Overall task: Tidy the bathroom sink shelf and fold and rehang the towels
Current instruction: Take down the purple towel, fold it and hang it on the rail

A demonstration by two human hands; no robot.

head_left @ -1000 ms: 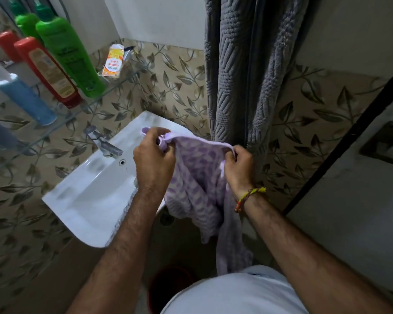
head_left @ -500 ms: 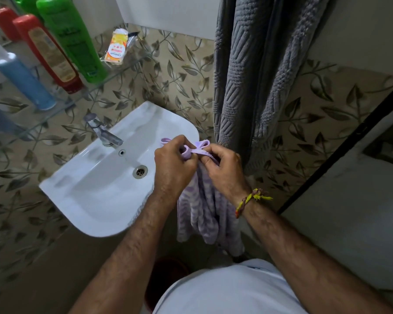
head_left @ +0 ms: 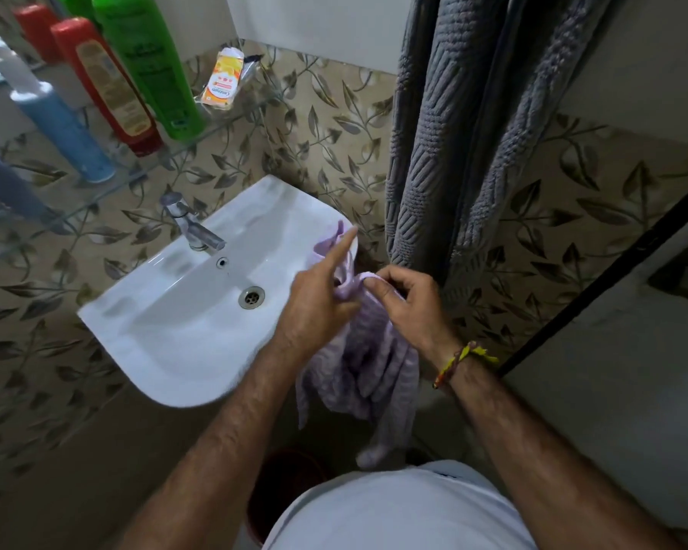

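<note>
A grey towel (head_left: 453, 125) with a raised woven pattern is hanging down the leaf-patterned wall, its lower end reaching just beside the right rim of the white sink (head_left: 183, 331). The sink's basin is holding nothing but its metal drain (head_left: 251, 297), with the tap (head_left: 191, 226) standing at the back edge. Above it, a glass shelf (head_left: 136, 172) is carrying a row of bottles: a green bottle (head_left: 151, 61) nearest the shelf's right end, a red bottle (head_left: 108, 85) touching it on the left, then a blue bottle (head_left: 62, 133) with a white top. What is inside them cannot be told. A small orange-and-yellow sachet (head_left: 222, 83) is lying at the shelf's right end.

A lilac towel (head_left: 358, 375) is draping from the sink's right rim and hanging below the hands. The left hand (head_left: 318, 295) is gripping its bunched top with the lower fingers while the forefinger is pointing straight out over the rim. The right hand (head_left: 406, 299), with a woven thread band (head_left: 459, 361) at the wrist, is pinching the towel's upper edge between thumb and curled fingers.
</note>
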